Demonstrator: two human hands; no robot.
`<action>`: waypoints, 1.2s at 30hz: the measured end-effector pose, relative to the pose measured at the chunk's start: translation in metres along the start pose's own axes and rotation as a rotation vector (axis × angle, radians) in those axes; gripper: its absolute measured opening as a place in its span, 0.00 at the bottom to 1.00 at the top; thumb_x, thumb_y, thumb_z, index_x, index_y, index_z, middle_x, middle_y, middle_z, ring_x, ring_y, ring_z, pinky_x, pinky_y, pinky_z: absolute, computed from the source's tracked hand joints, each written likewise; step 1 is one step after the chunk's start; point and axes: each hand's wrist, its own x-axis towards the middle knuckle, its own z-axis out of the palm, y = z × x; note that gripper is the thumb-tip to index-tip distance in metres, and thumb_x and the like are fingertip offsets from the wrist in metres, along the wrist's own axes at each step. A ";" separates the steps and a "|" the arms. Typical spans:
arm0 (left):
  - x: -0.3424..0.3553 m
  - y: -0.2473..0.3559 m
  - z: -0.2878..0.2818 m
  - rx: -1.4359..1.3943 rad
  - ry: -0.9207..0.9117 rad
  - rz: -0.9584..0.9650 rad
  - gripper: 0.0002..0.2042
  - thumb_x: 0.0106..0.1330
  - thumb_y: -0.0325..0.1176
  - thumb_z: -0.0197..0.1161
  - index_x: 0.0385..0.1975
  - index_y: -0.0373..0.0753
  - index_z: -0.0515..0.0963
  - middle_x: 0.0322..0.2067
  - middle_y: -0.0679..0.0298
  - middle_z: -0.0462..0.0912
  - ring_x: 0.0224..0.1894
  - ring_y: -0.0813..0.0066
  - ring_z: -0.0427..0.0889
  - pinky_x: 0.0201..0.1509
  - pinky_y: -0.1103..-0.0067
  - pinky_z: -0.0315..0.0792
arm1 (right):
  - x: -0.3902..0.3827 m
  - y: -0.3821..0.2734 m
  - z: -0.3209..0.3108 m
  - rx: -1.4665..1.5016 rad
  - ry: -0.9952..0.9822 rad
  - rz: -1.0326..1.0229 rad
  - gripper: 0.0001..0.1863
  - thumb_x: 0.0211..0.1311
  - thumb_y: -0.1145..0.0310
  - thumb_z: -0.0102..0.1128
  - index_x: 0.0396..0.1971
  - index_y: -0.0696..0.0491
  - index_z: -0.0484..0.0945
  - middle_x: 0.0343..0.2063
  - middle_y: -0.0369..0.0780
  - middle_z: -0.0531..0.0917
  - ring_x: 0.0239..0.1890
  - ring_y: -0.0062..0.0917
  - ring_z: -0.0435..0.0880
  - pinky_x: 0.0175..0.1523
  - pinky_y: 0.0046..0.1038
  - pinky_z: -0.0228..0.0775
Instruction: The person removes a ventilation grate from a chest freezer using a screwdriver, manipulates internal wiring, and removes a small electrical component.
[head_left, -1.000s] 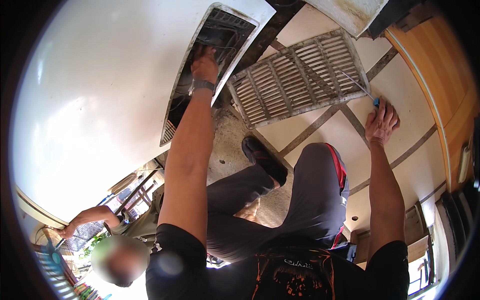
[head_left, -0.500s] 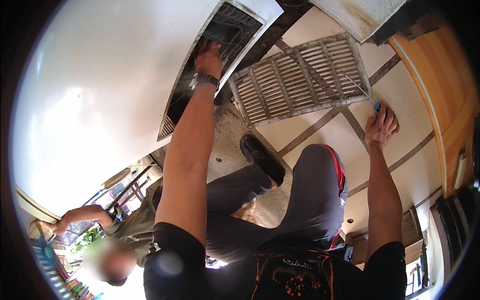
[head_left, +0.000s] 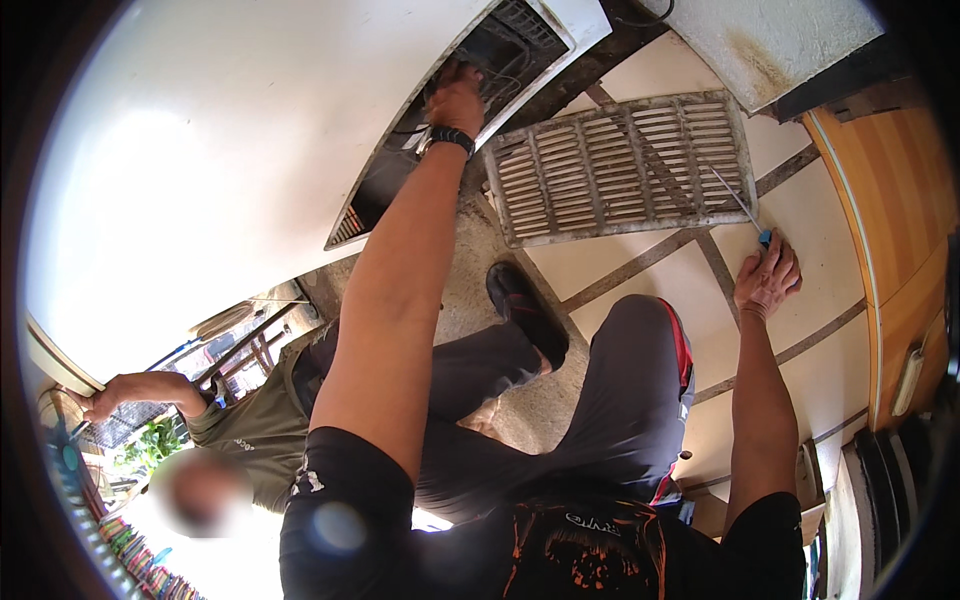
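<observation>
My left hand [head_left: 457, 103] reaches into the dark opening [head_left: 395, 170] in a large white appliance panel [head_left: 230, 130]. Its fingers are curled among thin wires [head_left: 517, 62], and what they grip is hidden in shadow. Over the tiled floor at the right, my right hand [head_left: 768, 278] is closed round the blue handle of a screwdriver [head_left: 738, 198]. The long thin shaft points up and left, across the corner of a dirty slatted vent grille [head_left: 620, 165]. That grille lies on the floor between my two hands.
A wooden cabinet [head_left: 890, 180] borders the right side, and a stained white block-like surface [head_left: 765, 45] is at the top right. My bent knee and a dark shoe [head_left: 527, 312] are below the grille. Another person [head_left: 262, 420] is at lower left, one hand [head_left: 135, 392] by the panel's edge.
The whole view has shifted slightly, with the panel opening and grille now farther right. My left hand stays inside the opening, and my right hand keeps hold of the screwdriver.
</observation>
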 end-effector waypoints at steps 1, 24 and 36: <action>-0.001 -0.001 -0.002 0.006 0.014 0.016 0.13 0.68 0.36 0.58 0.50 0.46 0.77 0.57 0.53 0.75 0.59 0.50 0.73 0.60 0.60 0.70 | 0.000 -0.001 0.001 -0.002 0.005 -0.003 0.31 0.62 0.60 0.55 0.67 0.37 0.63 0.60 0.34 0.68 0.64 0.32 0.63 0.68 0.49 0.48; -0.176 -0.181 -0.001 -0.185 -0.133 -0.800 0.13 0.71 0.43 0.58 0.47 0.42 0.77 0.36 0.64 0.84 0.31 0.70 0.83 0.34 0.74 0.78 | -0.004 0.008 0.000 -0.065 -0.025 0.021 0.29 0.65 0.58 0.51 0.67 0.37 0.64 0.61 0.35 0.67 0.65 0.32 0.62 0.68 0.50 0.48; -0.123 -0.219 -0.011 -0.731 -0.152 -1.178 0.14 0.73 0.47 0.54 0.43 0.42 0.77 0.30 0.64 0.82 0.24 0.73 0.80 0.23 0.77 0.73 | -0.002 0.001 0.006 -0.025 0.008 -0.006 0.29 0.64 0.58 0.52 0.67 0.37 0.64 0.61 0.35 0.68 0.65 0.33 0.61 0.68 0.50 0.48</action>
